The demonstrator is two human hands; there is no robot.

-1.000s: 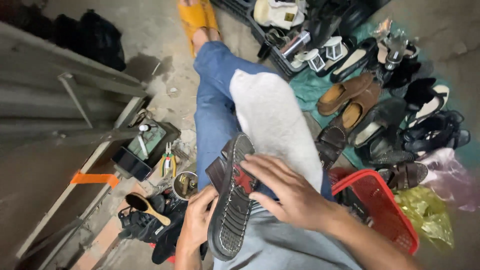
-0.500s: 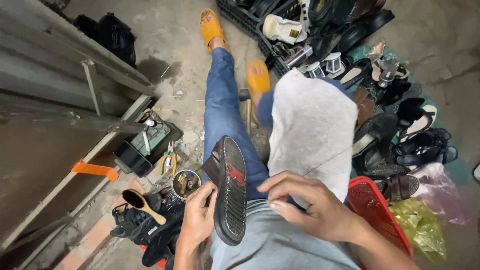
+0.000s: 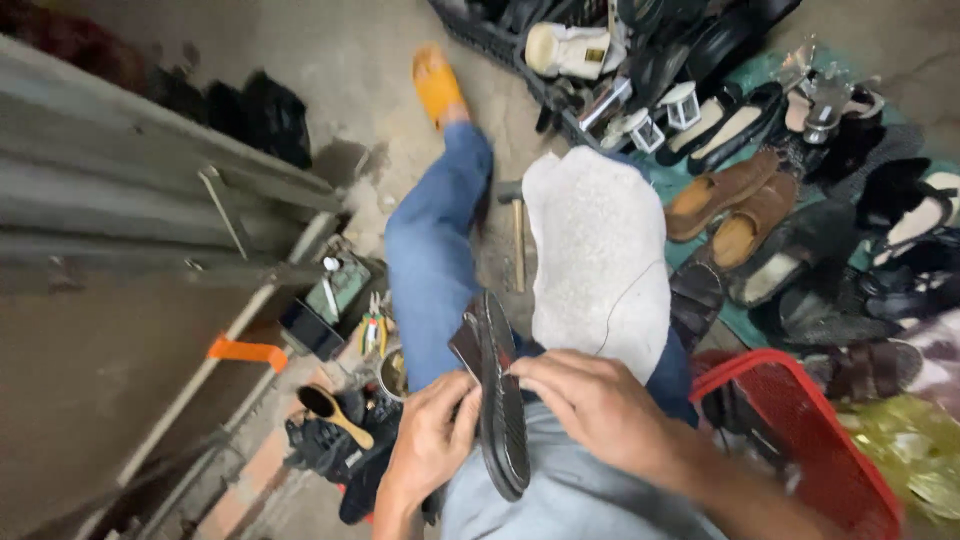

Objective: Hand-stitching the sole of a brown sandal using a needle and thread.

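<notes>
Your left hand (image 3: 432, 440) grips the black shoe (image 3: 497, 400) from the side, its ridged rubber sole turned edge-on over your lap. Your right hand's (image 3: 590, 400) fingers close on the sole's rim. Right of them sits a red mesh basket (image 3: 800, 440); I can't tell its contents.

One view only, worn on the head, and it looks steeply down over the seated person's own lap, close in on the left hand (image 3: 432, 440) and right hand (image 3: 590, 400) at the near bottom edge with the dark shoe sole (image 3: 497, 400) between them. It faces out along the outstretched jeans leg toward the orange sandal (image 3: 437, 85) at the far top, tilted a little. The metal shutter (image 3: 120, 190) fills the left, rows of shoes (image 3: 740, 200) and a red basket (image 3: 800, 430) the right.
</notes>
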